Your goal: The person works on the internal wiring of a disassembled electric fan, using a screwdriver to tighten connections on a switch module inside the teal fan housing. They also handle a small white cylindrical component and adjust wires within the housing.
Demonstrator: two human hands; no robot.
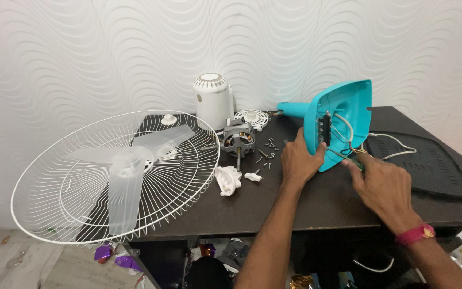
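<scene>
A turquoise fan base shell (348, 101) stands tipped on its edge on the dark table (274, 203), its open underside facing me with a black switch block and white wires inside. My left hand (299, 160) grips the shell's lower left rim. My right hand (383, 184) holds a thin green-handled tool (348, 157) whose tip reaches into the shell near the wires.
A white wire fan guard (44, 214) with a clear blade (126, 176) overhangs the table's left edge. A bare motor (238, 138), loose screws (268, 150), white plastic parts (228, 179), a white motor cover (212, 99) and a black base plate (429, 166) lie around.
</scene>
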